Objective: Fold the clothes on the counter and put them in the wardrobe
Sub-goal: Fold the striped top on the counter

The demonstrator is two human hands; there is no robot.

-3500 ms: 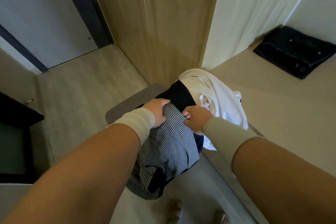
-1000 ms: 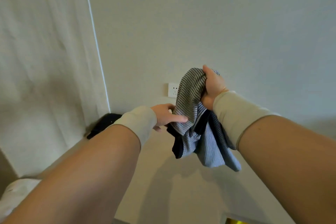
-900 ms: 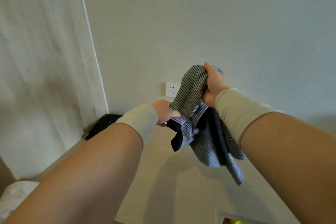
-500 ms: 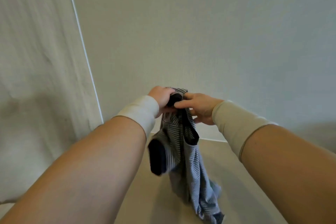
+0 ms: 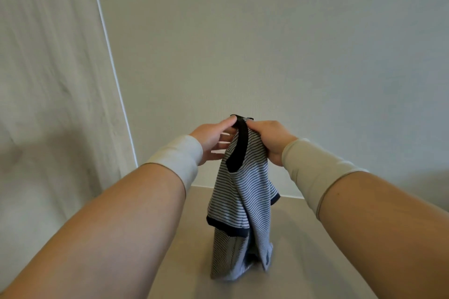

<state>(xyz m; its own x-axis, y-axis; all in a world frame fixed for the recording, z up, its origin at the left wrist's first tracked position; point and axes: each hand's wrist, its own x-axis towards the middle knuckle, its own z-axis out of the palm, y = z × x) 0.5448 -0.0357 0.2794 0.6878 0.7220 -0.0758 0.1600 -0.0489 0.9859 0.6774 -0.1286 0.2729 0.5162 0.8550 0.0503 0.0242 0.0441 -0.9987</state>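
Currently the striped shirt hangs lengthwise from its dark neckband, which both hands hold at the top; its lower end has reached the counter and is bunching there, roughly midway between the counter's left and right edges and a little in front of its back edge. The step in hand is judged to be the opening-out of the garment before folding: no fold is yet made. The left hand pinches the neckband between thumb and forefinger, with the remaining fingers extended and loose. The right hand is curled round the neckband and the striped cloth just beside it. The two hands are near each other, so the shirt hangs narrow and doubled on itself. The fabric is thin, with fine dark stripes on a pale ground and dark trim at the neck and at one sleeve hem. The next move calls for separating the hands toward the shoulders, then laying the shirt flat on the counter, clear of the pale curtain at the left edge. The wardrobe is not in view.
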